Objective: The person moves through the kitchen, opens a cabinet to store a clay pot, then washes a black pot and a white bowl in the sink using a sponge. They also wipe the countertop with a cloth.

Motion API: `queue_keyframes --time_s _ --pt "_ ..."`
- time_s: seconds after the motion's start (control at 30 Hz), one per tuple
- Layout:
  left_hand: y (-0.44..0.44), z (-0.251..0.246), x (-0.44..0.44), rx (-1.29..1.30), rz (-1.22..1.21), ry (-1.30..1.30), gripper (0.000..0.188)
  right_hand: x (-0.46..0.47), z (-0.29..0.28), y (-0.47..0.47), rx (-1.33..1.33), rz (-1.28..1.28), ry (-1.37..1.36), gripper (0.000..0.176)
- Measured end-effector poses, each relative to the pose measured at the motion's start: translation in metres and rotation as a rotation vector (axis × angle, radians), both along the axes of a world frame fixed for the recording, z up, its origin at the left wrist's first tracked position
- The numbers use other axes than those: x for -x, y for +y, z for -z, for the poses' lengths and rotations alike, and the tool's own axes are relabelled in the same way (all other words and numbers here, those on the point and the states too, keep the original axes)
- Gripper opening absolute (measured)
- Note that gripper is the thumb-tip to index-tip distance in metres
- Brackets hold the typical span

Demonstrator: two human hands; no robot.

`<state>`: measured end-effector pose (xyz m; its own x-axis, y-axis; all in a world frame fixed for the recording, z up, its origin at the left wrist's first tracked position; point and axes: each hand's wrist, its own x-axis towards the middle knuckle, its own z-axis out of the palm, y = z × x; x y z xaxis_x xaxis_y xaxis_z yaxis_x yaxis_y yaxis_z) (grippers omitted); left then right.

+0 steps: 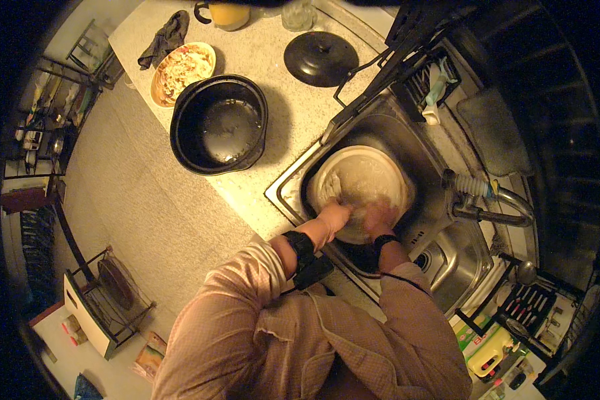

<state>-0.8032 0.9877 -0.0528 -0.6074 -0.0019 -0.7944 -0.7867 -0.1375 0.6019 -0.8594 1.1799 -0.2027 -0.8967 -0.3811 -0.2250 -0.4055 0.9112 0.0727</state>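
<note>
A wide, pale basin (pixel 322 167) of cloudy liquid sits in the large bowl of the stainless steel sink (pixel 395 127). Both my hands reach down into it. My left hand (pixel 336 216) is at the basin's near left side, its fingers partly hidden in the liquid. Just beyond them shows a whitish, crumpled-looking piece (pixel 331 186), too blurred to name. My right hand (pixel 381 216) is inside the near right part of the basin and smeared by motion. Whether either hand grips something cannot be made out.
A deep black pot (pixel 220 125) stands on the speckled counter, against an oval dish (pixel 183 74) of food. Behind are a black lid (pixel 321 58), a dark cloth (pixel 167 37) and a yellow mug (pixel 227 16). The faucet (pixel 495 215) and a black rack (pixel 360 100) flank the sink.
</note>
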Motion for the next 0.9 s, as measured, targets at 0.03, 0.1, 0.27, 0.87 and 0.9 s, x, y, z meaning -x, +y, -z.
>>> queue_keyframes --time_s 0.03,0.1,0.27,0.87,0.9 --pt "-0.002 -0.002 -0.002 -0.083 0.06 -0.054 0.063 0.007 -0.012 0.006 0.014 0.101 0.036 0.031" --pt "-0.002 0.001 -0.002 -0.206 0.049 -0.084 0.063 0.016 -0.04 0.007 0.18 0.168 0.07 0.028" --pt "0.023 0.022 0.006 -0.511 -0.2 -0.143 0.067 0.0 -0.119 -0.01 0.929 -0.037 -0.12 0.033" --pt "0.006 0.005 0.0 -0.921 -0.166 -0.027 0.031 -0.016 -0.178 -0.007 1.204 0.071 -0.228 0.036" --pt "0.005 -0.001 0.0 -0.926 -0.152 -0.038 0.03 -0.02 -0.177 -0.013 1.16 0.088 -0.196 0.038"
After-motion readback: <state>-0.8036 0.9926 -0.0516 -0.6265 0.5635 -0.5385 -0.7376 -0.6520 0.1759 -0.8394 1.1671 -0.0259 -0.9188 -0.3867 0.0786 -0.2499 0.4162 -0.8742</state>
